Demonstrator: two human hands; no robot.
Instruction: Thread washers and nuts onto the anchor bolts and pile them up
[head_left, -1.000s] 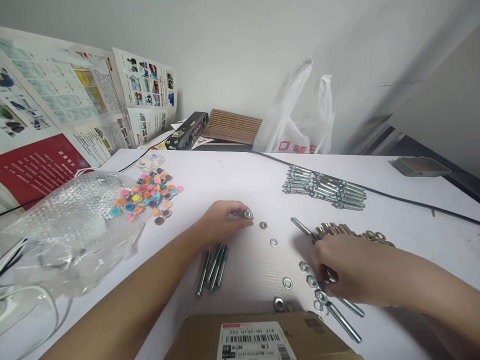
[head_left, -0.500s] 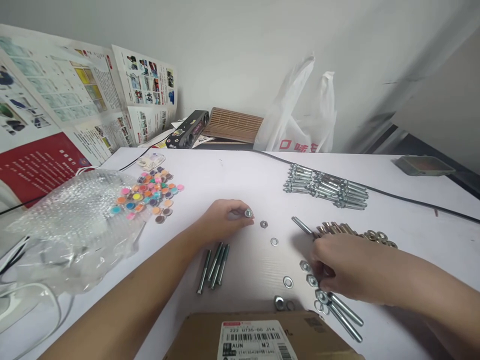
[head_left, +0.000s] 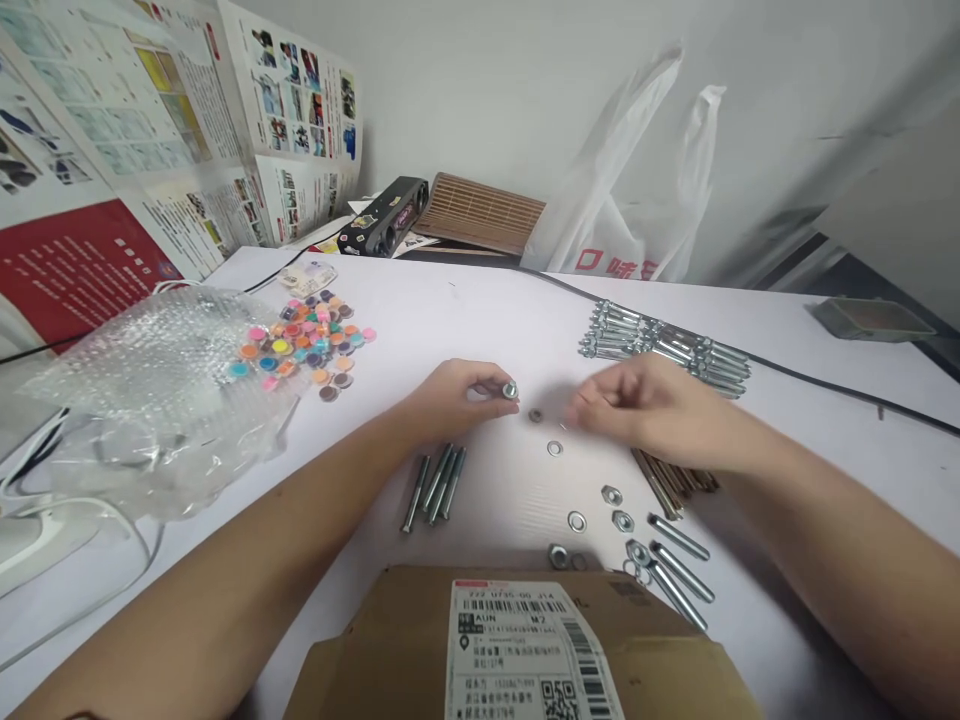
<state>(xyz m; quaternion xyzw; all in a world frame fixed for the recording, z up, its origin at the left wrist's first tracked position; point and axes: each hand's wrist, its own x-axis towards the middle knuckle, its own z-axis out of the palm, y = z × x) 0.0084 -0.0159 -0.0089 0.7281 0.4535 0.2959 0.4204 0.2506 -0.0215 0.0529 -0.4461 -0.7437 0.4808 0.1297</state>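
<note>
My left hand [head_left: 454, 398] rests on the white table [head_left: 487, 320], fingers closed around a bolt whose silver head [head_left: 510, 390] sticks out to the right. My right hand [head_left: 645, 405] hovers just right of it with fingers pinched together; what they hold is too blurred to name. A loose nut [head_left: 535, 415] lies between the hands and a washer [head_left: 554, 448] just below it. Several bare bolts [head_left: 435, 485] lie under my left wrist. Brass-coloured sleeves [head_left: 675, 480] show beneath my right wrist.
A cardboard box [head_left: 517, 650] with a label sits at the front edge. Nuts, washers [head_left: 576, 521] and bolts [head_left: 679, 565] lie at the front right. Assembled anchor bolts [head_left: 664, 345] lie at the back right, coloured discs [head_left: 307, 345] and bubble wrap [head_left: 150, 400] at the left.
My right hand has lifted off the nuts and bolts at the front right and moved up and left, close to my left hand. The camera has tilted downward.
</note>
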